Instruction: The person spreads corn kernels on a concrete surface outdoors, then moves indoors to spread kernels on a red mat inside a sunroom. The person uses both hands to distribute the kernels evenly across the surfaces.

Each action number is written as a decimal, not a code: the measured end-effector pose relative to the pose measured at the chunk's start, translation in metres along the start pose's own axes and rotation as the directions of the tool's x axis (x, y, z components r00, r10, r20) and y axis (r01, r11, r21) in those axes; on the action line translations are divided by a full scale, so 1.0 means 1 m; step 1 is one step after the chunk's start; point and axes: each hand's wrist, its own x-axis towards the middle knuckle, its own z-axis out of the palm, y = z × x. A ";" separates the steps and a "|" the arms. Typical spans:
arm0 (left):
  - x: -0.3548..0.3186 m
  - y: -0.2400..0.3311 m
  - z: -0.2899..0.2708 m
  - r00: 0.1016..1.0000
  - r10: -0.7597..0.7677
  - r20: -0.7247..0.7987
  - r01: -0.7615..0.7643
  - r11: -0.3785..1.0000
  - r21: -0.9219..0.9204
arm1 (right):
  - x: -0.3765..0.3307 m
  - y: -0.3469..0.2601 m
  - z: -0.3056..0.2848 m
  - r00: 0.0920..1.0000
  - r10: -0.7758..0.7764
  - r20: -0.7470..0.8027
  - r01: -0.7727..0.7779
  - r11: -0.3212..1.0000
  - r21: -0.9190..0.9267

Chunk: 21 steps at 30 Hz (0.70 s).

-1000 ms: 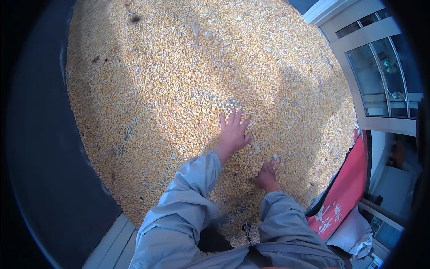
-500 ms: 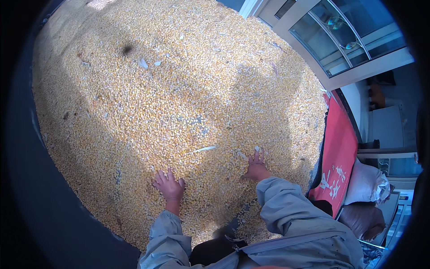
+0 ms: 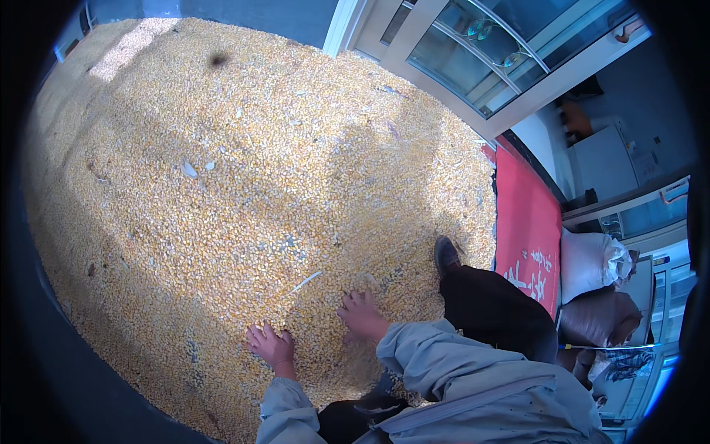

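One broad layer of loose yellow corn kernels (image 3: 185, 222), covering left and middle, far to near. My bare left hand (image 3: 271, 345), near, fingers splayed on the kernels. One thin, pale strip (image 3: 307, 282), on the corn. My bare right hand (image 3: 362, 316), unclenched, resting on kernels. Right: one flat red sheet (image 3: 526, 214); one bulging white sack (image 3: 584, 266).

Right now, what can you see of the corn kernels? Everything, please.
The corn kernels form one broad, loose layer, mostly yellow with paler ones mixed in, small and dry-looking. Sunlit and shaded patches cross it, and a few pale scraps lie on top. Its right edge runs alongside a red mat. At the near part, the left hand and right hand touch it, fingers spread; a dark shoe rests at its right side.
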 end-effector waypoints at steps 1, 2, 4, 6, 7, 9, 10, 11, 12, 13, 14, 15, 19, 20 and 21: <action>0.000 -0.003 0.001 1.000 -0.006 -0.006 0.006 1.000 0.003 | 0.014 0.006 -0.012 0.998 -0.065 0.023 0.066 0.997 -0.035; 0.001 -0.004 0.003 1.000 -0.004 -0.014 0.004 1.000 0.007 | 0.029 0.015 -0.022 0.994 -0.111 0.012 0.111 0.994 -0.006; 0.000 -0.005 0.005 1.000 0.000 -0.022 0.000 1.000 0.016 | 0.058 0.038 -0.038 0.980 -0.198 -0.006 0.198 0.979 0.054; -0.001 0.000 0.007 1.000 -0.011 0.004 0.011 1.000 0.007 | 0.090 0.067 -0.061 0.983 -0.177 0.047 0.165 0.966 0.198; -0.001 0.000 0.010 1.000 -0.012 0.007 0.012 1.000 0.010 | 0.108 0.083 -0.076 0.982 -0.174 0.074 0.149 0.953 0.263; -0.001 0.006 0.006 0.997 -0.046 0.062 0.044 0.998 0.038 | 0.146 0.109 -0.112 0.983 -0.106 0.150 0.070 0.972 0.223; -0.001 0.005 0.005 0.996 -0.065 0.067 0.062 0.997 0.052 | 0.161 0.121 -0.135 0.981 -0.113 0.155 0.072 0.966 0.248; -0.003 0.001 0.007 0.994 -0.080 0.073 0.075 0.995 0.065 | 0.175 0.136 -0.153 0.980 -0.117 0.159 0.070 0.959 0.273; -0.004 0.002 0.010 0.993 -0.079 0.084 0.073 0.995 0.070 | 0.192 0.164 -0.150 0.996 -0.084 0.014 0.077 0.958 0.275; -0.004 0.000 0.012 0.988 -0.103 0.119 0.094 0.992 0.079 | 0.196 0.178 -0.175 0.997 -0.031 0.066 0.012 0.962 0.275; -0.004 -0.002 0.016 0.989 -0.099 0.112 0.087 0.990 0.113 | 0.206 0.203 -0.185 0.998 -0.009 0.056 -0.006 0.967 0.256; -0.005 -0.008 0.018 0.990 -0.098 0.104 0.082 0.985 0.151 | 0.210 0.227 -0.195 1.000 -0.011 -0.024 0.018 0.952 0.305; -0.006 -0.005 0.024 0.975 -0.208 0.077 0.182 0.948 0.260 | 0.203 0.334 -0.198 0.935 0.061 -0.351 0.036 0.964 0.263; 0.001 0.006 0.027 0.955 -0.278 0.107 0.235 0.924 0.303 | 0.190 0.355 -0.206 0.941 0.128 -0.313 -0.040 0.962 0.271; 0.008 0.018 0.030 0.927 -0.349 0.137 0.284 0.893 0.350 | 0.174 0.373 -0.211 0.943 0.195 -0.271 -0.117 0.953 0.280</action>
